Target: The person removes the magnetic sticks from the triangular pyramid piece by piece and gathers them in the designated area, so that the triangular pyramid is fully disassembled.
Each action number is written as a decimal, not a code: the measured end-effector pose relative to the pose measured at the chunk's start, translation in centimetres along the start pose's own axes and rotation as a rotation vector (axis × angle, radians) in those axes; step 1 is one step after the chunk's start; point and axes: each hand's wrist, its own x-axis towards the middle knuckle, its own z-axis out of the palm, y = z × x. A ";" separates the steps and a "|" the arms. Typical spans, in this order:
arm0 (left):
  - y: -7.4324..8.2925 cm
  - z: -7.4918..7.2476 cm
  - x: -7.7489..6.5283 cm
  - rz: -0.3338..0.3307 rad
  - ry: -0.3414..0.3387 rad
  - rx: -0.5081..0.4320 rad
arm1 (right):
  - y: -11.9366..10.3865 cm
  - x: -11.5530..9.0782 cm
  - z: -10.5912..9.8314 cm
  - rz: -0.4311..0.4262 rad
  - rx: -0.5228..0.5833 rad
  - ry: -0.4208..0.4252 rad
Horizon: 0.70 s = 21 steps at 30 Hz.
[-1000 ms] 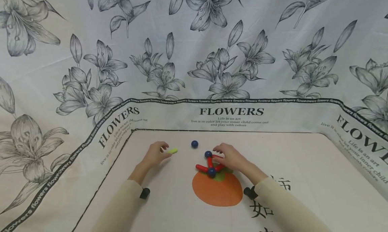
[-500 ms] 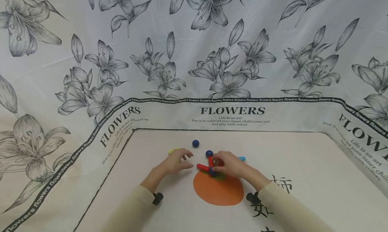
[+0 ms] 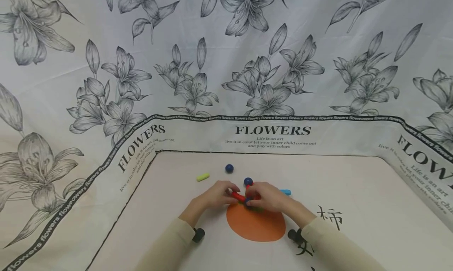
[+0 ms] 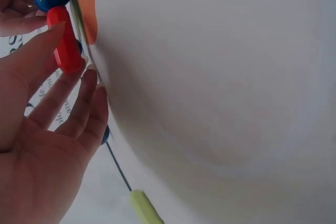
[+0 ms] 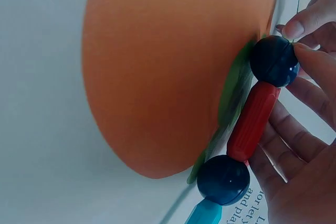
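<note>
My left hand [image 3: 219, 195] pinches a red rod [image 4: 65, 40] between thumb and fingers. The rod's other end meets a dark blue ball [image 5: 274, 61]. My right hand [image 3: 267, 197] holds that ball with thumb and fingertip, its other fingers behind a second red rod [image 5: 252, 121]. This rod leads to another blue ball [image 5: 223, 180], which has a light blue rod [image 5: 205, 212] on it; in the head view my right hand hides that ball. A further blue ball [image 3: 248, 181] sits just beyond my right hand, by a red piece mostly covered by the fingers.
Beyond my left hand lie a yellow-green rod [image 3: 203, 177] and a loose blue ball [image 3: 229, 168]. The pale table cover [image 3: 354, 192] bears a printed orange persimmon [image 3: 255, 225] below the hands. A floral cloth [image 3: 226, 82] rises behind.
My left hand has let go of the yellow-green rod and moved right to the red rod. My right hand has shifted its fingers onto the middle blue ball, and the light blue rod has come into view.
</note>
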 end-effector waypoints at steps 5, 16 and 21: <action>0.1 0.6 0.4 0.000 0.011 -0.007 | -0.2 -0.4 0.0 0.006 0.003 -0.004; 0.1 0.7 0.4 -0.027 0.041 -0.006 | 0.3 -0.4 0.2 -0.015 0.016 0.006; 0.1 0.6 0.3 -0.050 0.067 0.013 | 0.4 -0.3 0.3 -0.012 0.031 0.006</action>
